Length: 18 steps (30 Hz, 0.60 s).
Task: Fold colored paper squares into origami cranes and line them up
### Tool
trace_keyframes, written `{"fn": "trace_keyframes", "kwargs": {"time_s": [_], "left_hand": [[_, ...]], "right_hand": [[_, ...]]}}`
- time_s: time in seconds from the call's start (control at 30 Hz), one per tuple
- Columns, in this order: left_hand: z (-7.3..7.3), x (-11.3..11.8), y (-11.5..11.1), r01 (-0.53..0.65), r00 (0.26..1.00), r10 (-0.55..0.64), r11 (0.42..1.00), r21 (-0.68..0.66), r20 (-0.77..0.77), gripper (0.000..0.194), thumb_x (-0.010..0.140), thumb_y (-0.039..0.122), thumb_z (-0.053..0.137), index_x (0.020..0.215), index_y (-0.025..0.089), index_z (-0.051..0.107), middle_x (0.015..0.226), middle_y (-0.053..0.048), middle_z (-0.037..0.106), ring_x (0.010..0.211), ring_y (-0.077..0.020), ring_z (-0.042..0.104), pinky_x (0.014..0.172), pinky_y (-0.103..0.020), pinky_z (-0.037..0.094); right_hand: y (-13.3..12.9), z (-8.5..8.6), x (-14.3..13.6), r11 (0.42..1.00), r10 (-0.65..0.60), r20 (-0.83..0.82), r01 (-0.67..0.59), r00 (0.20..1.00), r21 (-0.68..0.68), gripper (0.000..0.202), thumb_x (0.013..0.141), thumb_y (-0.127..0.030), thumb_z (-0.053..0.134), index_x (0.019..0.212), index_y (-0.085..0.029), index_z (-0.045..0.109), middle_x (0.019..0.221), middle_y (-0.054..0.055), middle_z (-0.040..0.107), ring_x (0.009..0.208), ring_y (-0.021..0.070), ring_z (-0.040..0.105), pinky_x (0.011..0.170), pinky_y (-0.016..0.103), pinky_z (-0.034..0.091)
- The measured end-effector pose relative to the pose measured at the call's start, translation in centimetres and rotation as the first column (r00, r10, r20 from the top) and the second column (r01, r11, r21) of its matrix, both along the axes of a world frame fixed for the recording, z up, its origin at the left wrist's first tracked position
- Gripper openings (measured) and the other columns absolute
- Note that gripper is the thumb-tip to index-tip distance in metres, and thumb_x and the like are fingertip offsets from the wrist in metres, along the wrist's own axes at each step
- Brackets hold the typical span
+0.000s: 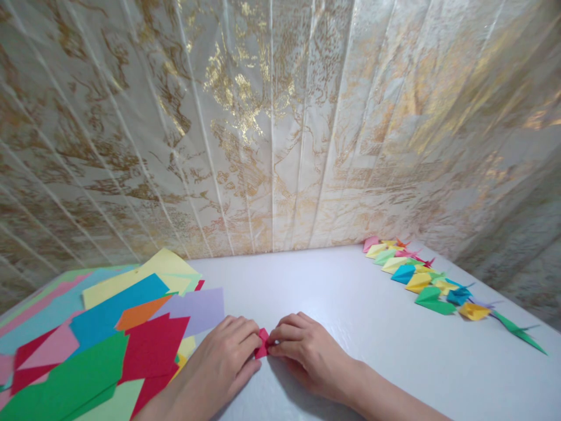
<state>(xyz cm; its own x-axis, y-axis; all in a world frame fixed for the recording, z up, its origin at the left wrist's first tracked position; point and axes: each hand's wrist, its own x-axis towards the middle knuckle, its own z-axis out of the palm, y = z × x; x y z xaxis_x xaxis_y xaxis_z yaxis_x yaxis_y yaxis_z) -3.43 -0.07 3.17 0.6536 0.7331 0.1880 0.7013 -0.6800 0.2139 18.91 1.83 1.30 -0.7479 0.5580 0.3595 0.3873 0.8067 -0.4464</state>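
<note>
Red folded paper [262,344] at 6 o'clock, tabletop [280,292]. Visible long axis roughly 12–6; pointing end unclear. Your left hand [230,351] grip clamps its 9 o'clock side; right hand [309,346], its 3.

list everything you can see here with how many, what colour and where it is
table: one, white, across the lower half of the view
hanging covering: count unclear, whitish with gold patterning, behind the table and along its right side
loose paper sheets: many, overlapping so not countable, green, red, blue, orange, pink, yellow and purple, left side of the table
folded paper shapes: more than ten, exact count unclear, green, blue, yellow, pink, red, orange and purple, in rows on the right side
small folded paper: one, red, near centre at the table's front
left hand: one, bare, fingers on the small folded paper's left side
right hand: one, bare, fingers on its right side
</note>
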Motion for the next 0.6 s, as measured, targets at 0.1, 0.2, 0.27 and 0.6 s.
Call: {"fn": "trace_keyframes", "kwargs": {"time_s": [0.1, 0.2, 0.27, 0.6], "left_hand": [[0.38, -0.23, 0.2, 0.022, 1.0, -0.021, 0.999, -0.028, 0.017, 0.015, 0.087, 0.009, 0.068, 0.095, 0.021, 0.063, 0.1, -0.001, 0.066, 0.09, -0.0215, 0.059, 0.081, -0.034, 0.044], [0.32, -0.33, 0.41, 0.046, 0.999, -0.046, 0.999, 0.002, 0.02, 0.012, 0.091, 0.011, 0.063, 0.097, 0.021, 0.063, 0.1, -0.002, 0.067, 0.089, -0.0208, 0.06, 0.079, -0.033, 0.045], [0.12, -0.31, 0.43, 0.058, 0.998, -0.058, 0.998, 0.034, 0.008, 0.009, 0.094, 0.012, 0.06, 0.098, 0.02, 0.062, 0.099, -0.003, 0.067, 0.088, -0.0211, 0.06, 0.079, -0.033, 0.045], [-0.25, 0.03, 0.15, 0.146, 0.989, -0.134, 0.963, 0.224, -0.07, 0.017, 0.095, 0.007, 0.049, 0.093, 0.017, 0.062, 0.086, -0.004, 0.067, 0.079, -0.0225, 0.059, 0.074, -0.037, 0.046]], "right_hand": [[0.12, 0.0, 0.06, 0.999, -0.008, -0.009, 0.007, 1.0, -0.038, 0.041, 0.082, 0.0, 0.053, 0.11, -0.026, 0.07, 0.109, 0.002, 0.073, 0.097, 0.0208, 0.06, 0.087, 0.034, 0.045], [0.23, -0.01, 0.17, 0.998, -0.005, -0.026, 0.003, 1.0, -0.063, 0.043, 0.08, 0.002, 0.053, 0.11, -0.025, 0.069, 0.108, 0.002, 0.074, 0.096, 0.0201, 0.06, 0.087, 0.034, 0.046], [0.24, 0.02, 0.21, 0.998, 0.003, -0.028, -0.005, 1.0, -0.062, 0.044, 0.08, 0.002, 0.053, 0.111, -0.025, 0.069, 0.108, 0.003, 0.073, 0.097, 0.0202, 0.061, 0.088, 0.034, 0.046], [0.1, 0.27, 0.24, 0.997, 0.043, 0.103, -0.049, 0.994, 0.059, 0.035, 0.086, -0.006, 0.055, 0.115, -0.022, 0.067, 0.109, 0.005, 0.073, 0.099, 0.022, 0.06, 0.084, 0.035, 0.043]]}}
